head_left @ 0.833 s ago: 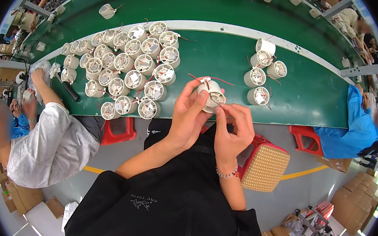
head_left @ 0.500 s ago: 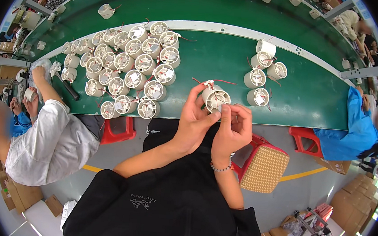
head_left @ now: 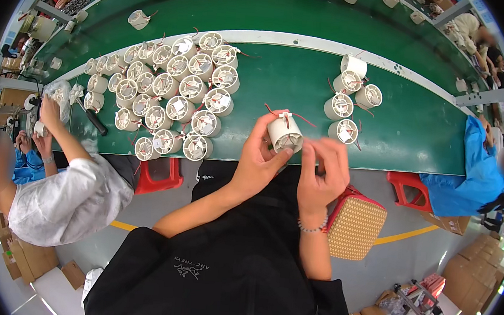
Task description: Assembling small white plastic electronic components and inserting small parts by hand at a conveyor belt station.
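Observation:
A white round plastic housing [head_left: 283,130] with thin red wires at its top is held over the table's near edge. My left hand [head_left: 256,165] is closed around its left side, thumb along the bottom rim. Spokes and a partition show inside its tilted open end. Just right of it is my right hand [head_left: 323,174], its fingertips smeared by motion. Whether those fingers hold anything is not visible. On the left of the green table stands a large cluster of similar wired housings [head_left: 179,108]. A smaller group of housings [head_left: 338,106] stands to the right.
Beyond the green table [head_left: 282,82] runs a pale rail [head_left: 274,37], then another green surface with a few housings. A co-worker in a grey shirt [head_left: 74,202] sits at left, near a dark-handled tool [head_left: 94,121]. A red stool with a woven seat [head_left: 357,227] stands at my right.
My right hand has drawn back to the right from the housing. In my left hand the housing has tipped, so more of its outer wall shows and its open end faces lower.

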Available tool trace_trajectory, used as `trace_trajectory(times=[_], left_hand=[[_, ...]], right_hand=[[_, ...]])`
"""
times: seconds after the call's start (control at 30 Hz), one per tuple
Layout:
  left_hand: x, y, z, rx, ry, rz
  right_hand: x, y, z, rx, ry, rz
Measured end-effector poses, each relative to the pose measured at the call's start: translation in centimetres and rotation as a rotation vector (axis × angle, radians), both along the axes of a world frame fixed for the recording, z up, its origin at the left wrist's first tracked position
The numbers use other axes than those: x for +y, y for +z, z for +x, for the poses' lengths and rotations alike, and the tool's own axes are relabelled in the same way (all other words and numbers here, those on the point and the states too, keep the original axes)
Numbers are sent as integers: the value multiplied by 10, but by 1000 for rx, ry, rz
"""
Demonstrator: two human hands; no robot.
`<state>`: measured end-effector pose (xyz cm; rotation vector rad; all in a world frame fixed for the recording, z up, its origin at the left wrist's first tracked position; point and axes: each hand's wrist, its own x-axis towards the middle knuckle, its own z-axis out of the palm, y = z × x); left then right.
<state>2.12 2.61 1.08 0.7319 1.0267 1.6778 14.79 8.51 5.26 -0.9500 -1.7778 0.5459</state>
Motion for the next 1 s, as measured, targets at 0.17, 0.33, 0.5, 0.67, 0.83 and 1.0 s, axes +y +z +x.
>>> trace_trajectory(times=[0.17,0.33,0.5,0.67,0.83,1.0], left_hand=[[-8,9,1,234,-29,-62],[-14,17,-13,337,-206,-188],[-17,14,-18,259,-309,-242],[-10,11,-24,93,-381,-256],[-1,11,-23,-34,-236,-180],[16,9,-36,-169,-122,-206]], right_hand=[[41,28,-14,-258,219,260],[56,21,-5,-471,449,214],[57,10,-5,-514,497,199],[61,7,-7,-434,514,123],[61,6,5,-11,252,-69],[43,16,-9,-231,391,9]])
